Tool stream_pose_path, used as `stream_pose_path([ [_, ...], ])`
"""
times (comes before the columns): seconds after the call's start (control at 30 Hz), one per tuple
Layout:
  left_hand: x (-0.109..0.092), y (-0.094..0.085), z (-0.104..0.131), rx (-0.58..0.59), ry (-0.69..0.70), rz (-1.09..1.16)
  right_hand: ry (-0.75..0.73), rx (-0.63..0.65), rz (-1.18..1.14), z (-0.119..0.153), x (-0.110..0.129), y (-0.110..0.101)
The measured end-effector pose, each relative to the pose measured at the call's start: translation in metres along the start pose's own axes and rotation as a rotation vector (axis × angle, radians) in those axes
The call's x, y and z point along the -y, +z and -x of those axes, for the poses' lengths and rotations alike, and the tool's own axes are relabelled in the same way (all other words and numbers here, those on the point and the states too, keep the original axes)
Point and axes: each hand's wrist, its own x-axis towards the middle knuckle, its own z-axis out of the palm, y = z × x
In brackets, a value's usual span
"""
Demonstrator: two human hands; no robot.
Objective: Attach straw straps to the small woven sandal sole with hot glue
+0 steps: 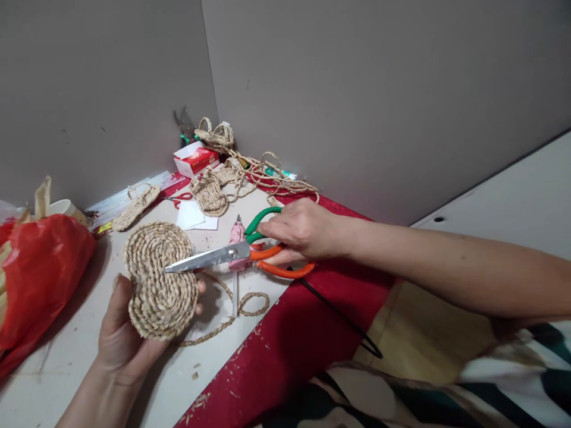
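Observation:
A coiled straw piece [163,291], shaped like a figure eight, rests in my left hand [129,333], with the thumb at its left edge and fingertips showing at its right. My right hand [298,232] grips scissors [212,258] with one green and one orange handle. The scissor blades look closed, and their tip lies over the middle of the straw piece. Behind the scissors is a pink-wrapped glue gun [238,235] with a clear stick. A braided straw cord [209,336] trails from under the straw piece and loops on the table.
Small woven soles [136,208] [209,193], red-handled scissors [181,197], white papers [196,215], a red box [196,159], pliers [185,125] and tangled straw cord [285,183] lie towards the corner. A red plastic bag [44,273] stands left. Grey panels rise behind.

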Motion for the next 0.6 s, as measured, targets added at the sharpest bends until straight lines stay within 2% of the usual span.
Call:
stream_pose_path([
  [0.33,0.0033,-0.0013,0.0016,-0.042,0.023,-0.027,0.172,0.051,-0.144,-0.0047,0.0058,-0.0058],
  [0.6,0.0029,0.0017,0.0028,-0.214,0.074,-0.135,0.203,0.049,-0.161,-0.0064,0.0093,-0.0059],
])
